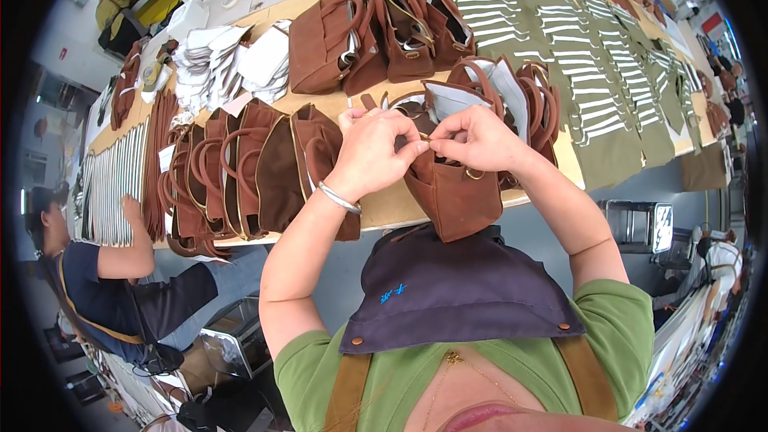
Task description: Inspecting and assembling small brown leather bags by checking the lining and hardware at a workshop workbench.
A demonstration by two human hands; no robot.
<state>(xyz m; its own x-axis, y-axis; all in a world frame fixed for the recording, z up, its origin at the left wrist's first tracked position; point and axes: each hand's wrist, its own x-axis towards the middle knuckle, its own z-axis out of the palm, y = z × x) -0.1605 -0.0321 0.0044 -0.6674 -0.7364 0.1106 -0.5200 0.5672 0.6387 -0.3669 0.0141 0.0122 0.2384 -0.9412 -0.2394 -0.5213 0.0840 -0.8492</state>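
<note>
1. Hands meet at the mouth of one brown bag [458,202], which sits at the table's [570,166] near edge, straight ahead at twelve o'clock from the wearer.
2. Left hand [378,150] pinches with thumb and forefinger; right hand [478,138] does likewise from three o'clock, the fingertips nearly touching over a small gold-coloured part [425,138]. Exactly what it is stays too small to tell.
3. Step in hand seems to be fine fitting or checking at that edge; the next move probably calls for a steady bag and light fingertip control.
4. Taking this bag as the clock's centre, a row of bags [272,168] stands at nine o'clock, more bags [324,48] at eleven, white pieces [266,60] at ten, and striped green cloth [596,104] at two.
5. Neighbouring bags [514,96] crowd in at one o'clock, likely limiting room there. A co-worker [88,288] sits towards eight.
</note>
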